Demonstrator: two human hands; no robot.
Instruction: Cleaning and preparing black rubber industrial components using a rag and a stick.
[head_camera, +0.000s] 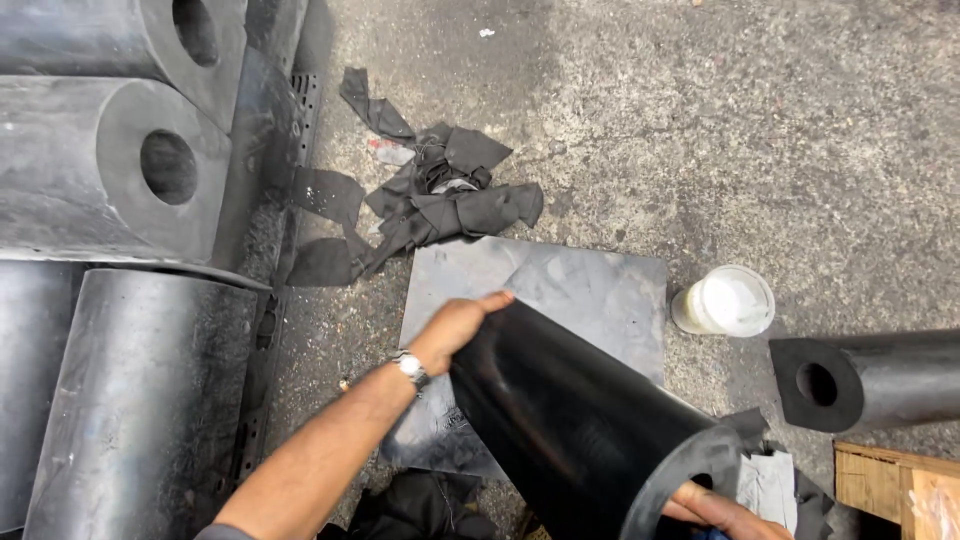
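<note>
A thick black rubber cylinder (575, 420) with a hole through its middle lies tilted across the lower centre, over a flat grey rubber sheet (585, 290) on the concrete floor. My left hand (455, 330), with a wristwatch on the wrist, grips the cylinder's far end. My right hand (720, 510) holds its near end at the hole's rim, with fingers partly inside and partly hidden by the rim.
Large black hollow rubber cylinders (120, 160) are stacked at the left beside a metal grate (275, 330). Black rubber scraps (430, 195) lie beyond the sheet. A white plastic tub (728, 300), another hollow cylinder (870, 380) and a wooden crate corner (895, 485) are at the right.
</note>
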